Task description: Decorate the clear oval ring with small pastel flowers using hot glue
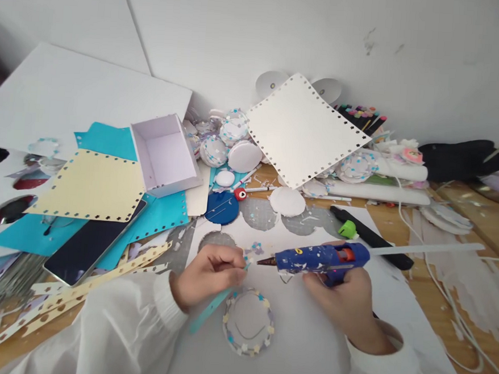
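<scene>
My left hand (213, 275) is closed, thumb and fingers pinched around slim teal tweezers (209, 314). Their broad end points down to the left, and the tip shows just past my fingertips. My right hand (344, 302) grips a blue hot glue gun (313, 258), its nozzle aimed left, close to the tweezers' tip but apart from it. A long translucent glue stick (428, 249) sticks out of the gun's back. Below and between both hands, a ring (246, 351) trimmed with small blue, cream and white stars lies flat on white paper (302, 350).
A phone (94, 244) lies left among cream and blue punched sheets. Behind are a lilac box (166, 153), a tilted white card (305, 128) and several star-trimmed discs. A black pen-like tool (374, 238) and a white cable (443, 286) lie right.
</scene>
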Demonstrator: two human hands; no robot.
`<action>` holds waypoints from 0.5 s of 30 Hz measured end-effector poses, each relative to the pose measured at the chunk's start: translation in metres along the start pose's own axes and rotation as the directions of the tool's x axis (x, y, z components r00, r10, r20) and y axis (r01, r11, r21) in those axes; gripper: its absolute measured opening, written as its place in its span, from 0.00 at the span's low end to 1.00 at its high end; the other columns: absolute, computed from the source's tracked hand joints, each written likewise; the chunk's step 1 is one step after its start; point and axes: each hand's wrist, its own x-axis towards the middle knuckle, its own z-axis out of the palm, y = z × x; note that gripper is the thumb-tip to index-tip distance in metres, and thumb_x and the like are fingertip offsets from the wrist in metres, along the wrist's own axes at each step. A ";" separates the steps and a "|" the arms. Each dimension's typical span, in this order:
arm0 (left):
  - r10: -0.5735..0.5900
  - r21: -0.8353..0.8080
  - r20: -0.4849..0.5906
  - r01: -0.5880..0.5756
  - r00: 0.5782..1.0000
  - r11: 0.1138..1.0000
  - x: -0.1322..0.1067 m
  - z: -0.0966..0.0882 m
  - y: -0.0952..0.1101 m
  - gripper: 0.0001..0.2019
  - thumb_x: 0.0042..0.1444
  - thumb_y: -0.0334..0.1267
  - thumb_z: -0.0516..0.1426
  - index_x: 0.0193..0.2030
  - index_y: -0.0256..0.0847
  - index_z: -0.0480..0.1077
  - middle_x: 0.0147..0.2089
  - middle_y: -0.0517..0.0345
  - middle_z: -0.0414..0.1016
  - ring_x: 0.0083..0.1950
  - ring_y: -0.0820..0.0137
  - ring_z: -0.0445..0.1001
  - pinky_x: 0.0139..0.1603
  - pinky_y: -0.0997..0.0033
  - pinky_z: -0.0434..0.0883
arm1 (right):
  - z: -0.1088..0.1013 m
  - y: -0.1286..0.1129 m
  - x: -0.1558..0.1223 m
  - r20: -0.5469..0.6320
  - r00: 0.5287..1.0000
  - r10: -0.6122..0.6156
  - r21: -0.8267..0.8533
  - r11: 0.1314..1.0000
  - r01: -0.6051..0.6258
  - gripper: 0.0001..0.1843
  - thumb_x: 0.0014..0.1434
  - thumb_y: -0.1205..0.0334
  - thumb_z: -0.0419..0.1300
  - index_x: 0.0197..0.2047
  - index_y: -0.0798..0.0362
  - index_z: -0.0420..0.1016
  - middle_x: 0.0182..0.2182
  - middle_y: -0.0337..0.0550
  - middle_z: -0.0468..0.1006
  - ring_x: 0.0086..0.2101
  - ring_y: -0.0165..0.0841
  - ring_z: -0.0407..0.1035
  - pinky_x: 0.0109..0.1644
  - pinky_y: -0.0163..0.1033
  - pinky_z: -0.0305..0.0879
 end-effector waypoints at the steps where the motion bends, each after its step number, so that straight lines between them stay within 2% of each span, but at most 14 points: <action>1: 0.009 0.004 0.006 -0.009 1.000 1.000 0.000 0.000 -0.001 0.13 0.48 0.36 0.59 0.17 0.38 0.64 0.21 0.61 0.60 0.24 0.73 0.57 0.26 0.71 0.55 | 0.000 -0.001 0.000 0.013 1.000 -0.006 0.002 1.000 0.006 0.04 0.44 0.62 0.60 0.26 0.49 0.68 0.12 0.31 0.63 0.15 0.29 0.61 0.19 0.34 0.61; 4: 0.011 0.006 0.006 -0.011 1.000 1.000 0.000 0.000 -0.002 0.12 0.48 0.37 0.60 0.18 0.38 0.65 0.21 0.60 0.60 0.24 0.73 0.57 0.26 0.71 0.55 | -0.001 -0.007 0.001 0.021 1.000 -0.018 0.009 1.000 0.018 0.09 0.43 0.63 0.60 0.31 0.50 0.69 0.14 0.31 0.67 0.15 0.28 0.60 0.20 0.34 0.63; 9: 0.004 0.008 0.010 -0.004 1.000 1.000 -0.001 0.000 -0.002 0.12 0.48 0.38 0.61 0.18 0.38 0.65 0.21 0.60 0.60 0.24 0.73 0.57 0.25 0.72 0.55 | -0.003 -0.014 0.004 0.003 1.000 -0.029 0.003 1.000 0.029 0.08 0.43 0.61 0.59 0.30 0.50 0.69 0.12 0.30 0.66 0.13 0.29 0.60 0.18 0.33 0.62; 15: 0.028 0.013 0.025 -0.028 0.999 1.000 -0.001 -0.002 -0.003 0.13 0.49 0.37 0.60 0.18 0.38 0.65 0.21 0.60 0.60 0.24 0.73 0.58 0.26 0.71 0.56 | -0.002 -0.011 0.003 -0.002 0.999 -0.052 -0.038 0.998 0.051 0.07 0.43 0.61 0.59 0.30 0.50 0.69 0.12 0.31 0.68 0.14 0.30 0.63 0.20 0.34 0.64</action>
